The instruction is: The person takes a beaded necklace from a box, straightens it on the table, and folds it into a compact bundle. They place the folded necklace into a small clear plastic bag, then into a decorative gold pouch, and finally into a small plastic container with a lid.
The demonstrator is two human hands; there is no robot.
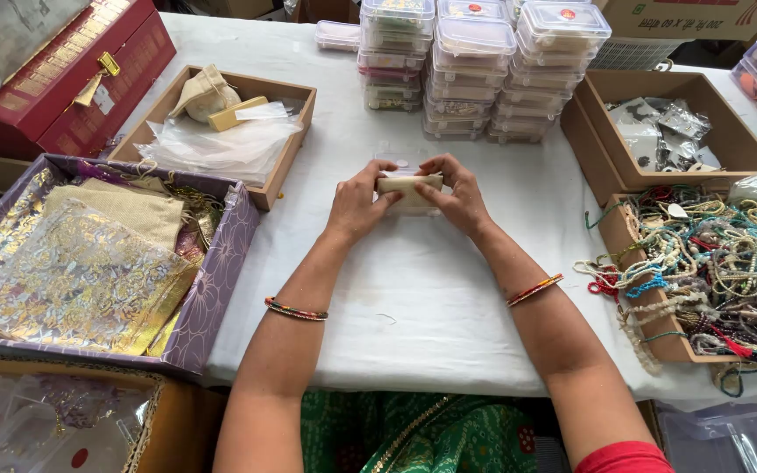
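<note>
Left hand: fingers pinching the left end of a small beige pouch.
Right hand: pinching its right end.
Pouch: table centre, over a clear plastic box.
Far: stacked lidded containers.
Right: tray of bead strings.

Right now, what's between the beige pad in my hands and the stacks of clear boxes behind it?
Head view: a small clear plastic box lies just behind the beige pad; past it is bare white tablecloth up to the stacked boxes.

Matt white cloth covers the table. Clear glossy plastic boxes stack at the top; shiny gold-patterned sheer pouches fill the purple cardboard tray at left.
</note>
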